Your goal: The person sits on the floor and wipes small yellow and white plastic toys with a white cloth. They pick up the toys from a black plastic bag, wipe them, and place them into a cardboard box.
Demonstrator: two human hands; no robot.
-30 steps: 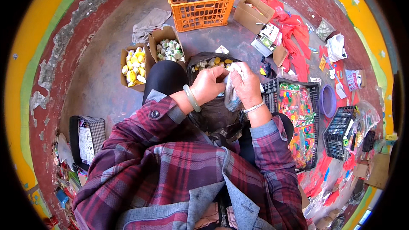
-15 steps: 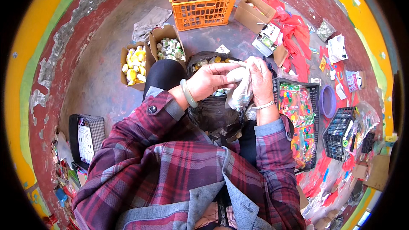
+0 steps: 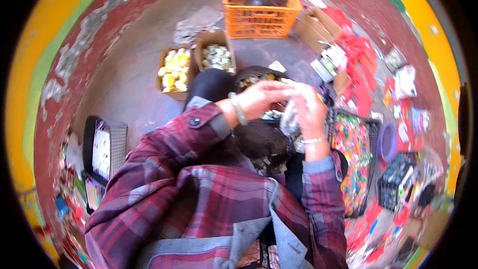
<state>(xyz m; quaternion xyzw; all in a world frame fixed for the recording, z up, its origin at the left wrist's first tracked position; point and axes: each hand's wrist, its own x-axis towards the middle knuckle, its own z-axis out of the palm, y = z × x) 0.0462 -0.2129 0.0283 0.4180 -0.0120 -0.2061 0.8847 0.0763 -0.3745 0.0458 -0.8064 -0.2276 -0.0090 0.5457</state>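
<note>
Both hands meet over a black plastic bag (image 3: pixel 264 144) that stands open between my knees, with small yellow and white pieces inside. My right hand (image 3: pixel 309 112) is closed round a crumpled white cloth (image 3: pixel 289 121), which hangs down from its palm side. Against it, my left hand (image 3: pixel 264 98) has its fingers and thumb drawn together. Blur and the right hand hide what lies between its fingertips. A pale green bangle (image 3: pixel 238 108) circles my left wrist.
Ahead on the left are a carton of yellow-and-white pieces (image 3: pixel 174 72) and a carton of green-and-white pieces (image 3: pixel 217 57). An orange crate (image 3: pixel 261 20) stands beyond. To the right lie a black tray (image 3: pixel 371 169) of colourful packets, a purple basin (image 3: pixel 388 142) and red plastic sheeting (image 3: pixel 363 65).
The view has shifted, so the surroundings sit further right, and it is now blurred. My hands have come closer together, and less of the white cloth shows.
</note>
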